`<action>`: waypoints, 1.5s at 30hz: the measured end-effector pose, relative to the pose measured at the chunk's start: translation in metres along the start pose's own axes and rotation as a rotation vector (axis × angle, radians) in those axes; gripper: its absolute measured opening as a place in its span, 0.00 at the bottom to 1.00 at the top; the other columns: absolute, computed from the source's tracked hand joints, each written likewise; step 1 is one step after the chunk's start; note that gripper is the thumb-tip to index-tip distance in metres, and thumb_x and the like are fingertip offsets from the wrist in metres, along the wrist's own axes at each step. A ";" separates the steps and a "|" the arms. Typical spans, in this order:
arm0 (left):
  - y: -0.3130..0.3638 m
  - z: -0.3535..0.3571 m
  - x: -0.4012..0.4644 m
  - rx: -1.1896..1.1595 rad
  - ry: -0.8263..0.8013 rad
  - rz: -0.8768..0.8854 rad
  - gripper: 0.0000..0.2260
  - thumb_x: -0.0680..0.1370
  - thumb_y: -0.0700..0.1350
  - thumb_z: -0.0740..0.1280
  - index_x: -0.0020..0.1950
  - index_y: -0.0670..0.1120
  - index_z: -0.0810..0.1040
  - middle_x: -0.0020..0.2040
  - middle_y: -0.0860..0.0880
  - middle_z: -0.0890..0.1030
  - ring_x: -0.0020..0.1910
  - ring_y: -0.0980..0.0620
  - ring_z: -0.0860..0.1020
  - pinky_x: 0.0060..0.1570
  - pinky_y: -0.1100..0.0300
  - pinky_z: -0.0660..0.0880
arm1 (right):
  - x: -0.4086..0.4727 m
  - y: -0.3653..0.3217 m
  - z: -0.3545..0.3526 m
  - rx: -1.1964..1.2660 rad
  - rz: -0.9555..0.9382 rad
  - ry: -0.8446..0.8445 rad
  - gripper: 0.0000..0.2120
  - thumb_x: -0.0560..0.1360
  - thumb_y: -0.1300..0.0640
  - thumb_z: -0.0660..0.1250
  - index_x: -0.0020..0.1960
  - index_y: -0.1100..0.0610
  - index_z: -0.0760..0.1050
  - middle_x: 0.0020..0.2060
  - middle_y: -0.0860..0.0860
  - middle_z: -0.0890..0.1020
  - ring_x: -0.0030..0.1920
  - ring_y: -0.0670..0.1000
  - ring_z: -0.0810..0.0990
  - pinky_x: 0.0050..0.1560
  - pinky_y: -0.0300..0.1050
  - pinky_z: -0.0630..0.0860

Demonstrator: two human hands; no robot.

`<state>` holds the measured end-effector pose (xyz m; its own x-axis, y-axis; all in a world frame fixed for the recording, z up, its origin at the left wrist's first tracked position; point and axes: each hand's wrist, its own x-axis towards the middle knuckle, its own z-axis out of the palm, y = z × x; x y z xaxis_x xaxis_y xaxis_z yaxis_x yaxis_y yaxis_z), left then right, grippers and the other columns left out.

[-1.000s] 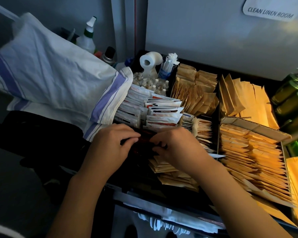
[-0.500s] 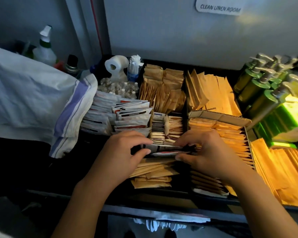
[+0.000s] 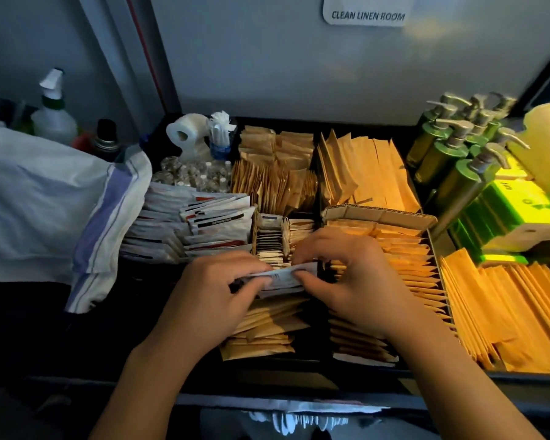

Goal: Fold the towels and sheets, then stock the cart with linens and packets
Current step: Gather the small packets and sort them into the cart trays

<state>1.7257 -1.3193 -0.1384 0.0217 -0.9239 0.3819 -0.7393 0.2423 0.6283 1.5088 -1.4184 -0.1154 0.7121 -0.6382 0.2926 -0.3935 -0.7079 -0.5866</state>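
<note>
Both hands meet over the middle of the cart's top tray (image 3: 458, 374). My left hand (image 3: 210, 300) and my right hand (image 3: 350, 281) pinch the two ends of a small stack of white packets (image 3: 283, 277), held flat just above a front compartment of brown packets (image 3: 264, 331). Behind the hands stand rows of white packets with red and black print (image 3: 210, 223) and narrow sachets (image 3: 269, 241). A white linen with blue stripes (image 3: 105, 217) hangs over the tray's left side.
Brown paper packets fill the compartments at the back (image 3: 273, 173), the right (image 3: 404, 258) and the far right (image 3: 505, 315). Green pump bottles (image 3: 451, 157) stand at the back right. A toilet roll (image 3: 185, 134), small glass bottles (image 3: 197, 176) and a spray bottle (image 3: 53, 112) are at the back left.
My view has swung to the right, so the linen slid left and the green bottles came in. The stack of white packets has come clear between my hands, which moved slightly right.
</note>
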 end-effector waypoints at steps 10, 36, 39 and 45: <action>-0.027 -0.049 0.003 -0.107 0.413 -0.138 0.08 0.73 0.49 0.77 0.51 0.54 0.86 0.49 0.62 0.85 0.49 0.62 0.83 0.50 0.71 0.76 | 0.052 -0.025 0.012 0.065 -0.094 0.093 0.08 0.78 0.54 0.74 0.57 0.51 0.85 0.48 0.42 0.85 0.48 0.42 0.83 0.48 0.42 0.81; -0.067 -0.057 0.008 -0.047 0.469 -0.168 0.08 0.76 0.43 0.76 0.54 0.51 0.86 0.51 0.59 0.85 0.52 0.59 0.83 0.52 0.67 0.77 | 0.104 -0.017 0.058 0.048 -0.098 0.138 0.05 0.76 0.58 0.76 0.52 0.55 0.86 0.44 0.44 0.86 0.44 0.41 0.83 0.45 0.40 0.80; -0.066 -0.057 0.010 -0.012 0.432 -0.135 0.08 0.76 0.39 0.75 0.54 0.48 0.87 0.49 0.56 0.85 0.51 0.58 0.83 0.53 0.60 0.80 | 0.107 -0.017 0.056 0.087 -0.028 0.055 0.05 0.74 0.59 0.77 0.50 0.54 0.86 0.46 0.44 0.86 0.48 0.42 0.84 0.52 0.41 0.80; -0.056 -0.054 0.023 0.217 0.201 0.009 0.11 0.76 0.39 0.73 0.56 0.51 0.87 0.47 0.55 0.82 0.48 0.53 0.79 0.47 0.50 0.79 | 0.102 -0.022 0.056 -0.071 -0.102 0.011 0.11 0.72 0.55 0.79 0.54 0.51 0.85 0.47 0.44 0.78 0.44 0.43 0.76 0.45 0.38 0.75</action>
<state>1.8040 -1.3385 -0.1285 0.1313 -0.8396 0.5270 -0.8661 0.1614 0.4730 1.6231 -1.4510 -0.1146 0.7443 -0.5648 0.3564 -0.3597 -0.7887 -0.4986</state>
